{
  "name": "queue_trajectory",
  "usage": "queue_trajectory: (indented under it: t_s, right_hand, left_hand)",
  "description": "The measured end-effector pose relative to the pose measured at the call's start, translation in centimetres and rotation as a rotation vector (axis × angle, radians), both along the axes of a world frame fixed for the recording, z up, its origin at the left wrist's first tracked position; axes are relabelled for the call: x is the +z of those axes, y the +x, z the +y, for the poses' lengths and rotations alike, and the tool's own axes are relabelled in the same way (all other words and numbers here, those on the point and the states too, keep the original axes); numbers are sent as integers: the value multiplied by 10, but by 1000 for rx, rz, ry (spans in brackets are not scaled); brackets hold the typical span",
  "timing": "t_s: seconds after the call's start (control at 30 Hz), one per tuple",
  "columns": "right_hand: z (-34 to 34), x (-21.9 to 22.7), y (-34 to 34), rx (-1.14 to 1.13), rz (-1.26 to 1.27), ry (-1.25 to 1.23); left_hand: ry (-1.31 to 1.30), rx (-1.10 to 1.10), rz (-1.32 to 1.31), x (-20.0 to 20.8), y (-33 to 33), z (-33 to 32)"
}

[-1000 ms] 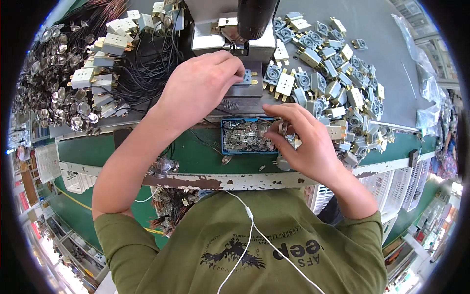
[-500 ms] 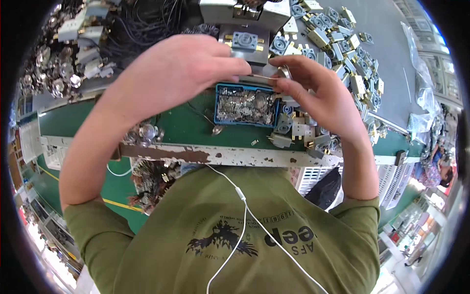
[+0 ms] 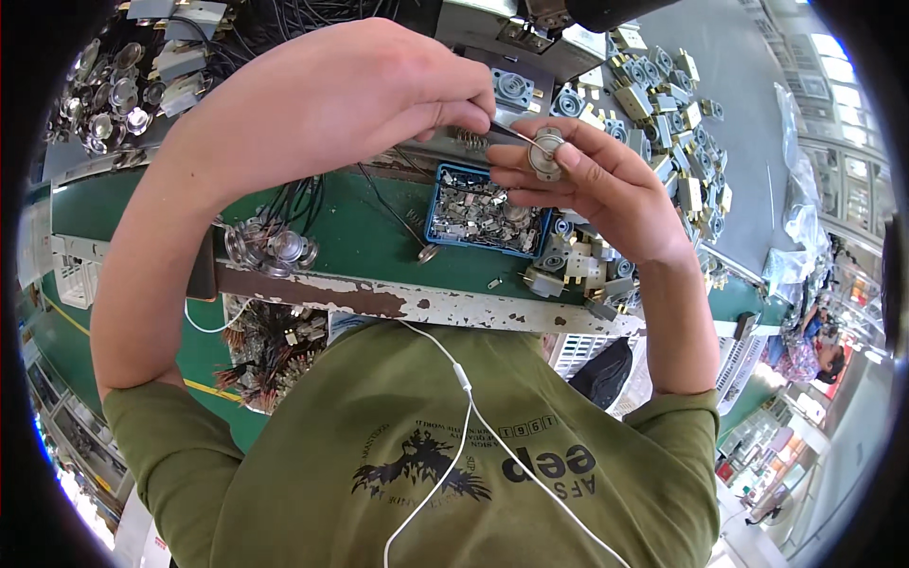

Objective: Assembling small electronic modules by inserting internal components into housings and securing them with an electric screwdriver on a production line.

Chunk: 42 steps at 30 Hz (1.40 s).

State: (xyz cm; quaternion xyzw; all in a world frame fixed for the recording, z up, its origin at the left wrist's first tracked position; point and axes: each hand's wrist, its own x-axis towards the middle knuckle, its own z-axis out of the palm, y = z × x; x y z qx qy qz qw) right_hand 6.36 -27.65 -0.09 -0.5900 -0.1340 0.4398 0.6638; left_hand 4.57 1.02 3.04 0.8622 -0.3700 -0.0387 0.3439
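My right hand holds a round metal cap with side tabs between thumb and fingers, its hollow face turned up. Closed in a pinch, my left hand grips a black wire, whose thin coppery end reaches onto the middle of the cap. Below the left fingertips sits a coil spring; whether it is threaded on the wire I cannot tell. Under both hands a blue-rimmed tray holds many small metal clips. Left of it, a black lead ends in a small metal cap.
A pile of grey-and-white socket blocks spreads at the right, with more beside the tray. Metal caps lie by my left forearm, others at far left. A metal fixture stands at the back, holding a grey block.
The cap has turned in my right hand so its hollow face shows. My left hand has moved slightly up and right, bringing the wire end onto it. The view has shifted a little.
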Motion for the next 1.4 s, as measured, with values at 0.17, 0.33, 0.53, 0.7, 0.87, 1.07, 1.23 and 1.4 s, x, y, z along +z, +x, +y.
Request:
queue_trajectory:
  t_s: [0.17,0.33,0.53,0.7,0.87,1.07,1.23,1.4]
  right_hand:
    - [8,5,-7,-119,-322,-144]
    - [16,-2,-28,-380,-415,-195]
    - [9,11,-11,-249,-466,-432]
    - [3,13,2,-152,-341,-418]
    - [27,11,-11,-547,-473,58]
    - [19,10,-4,-353,-311,85]
    - [27,34,24,278,-609,-344]
    - [16,21,-24,-226,-437,-175]
  left_hand:
    - [55,43,-25,-3,-1,2]
    - [80,65,-49,-8,-3,2]
    - [156,100,-129,-1,-14,-7]
    - [254,44,-144,5,-13,-12]
    - [37,124,-68,-40,-15,-20]
    - [122,105,-363,-25,-4,-8]
    - [390,55,-498,-15,-13,-4]
    - [241,125,-426,-22,-19,-16]
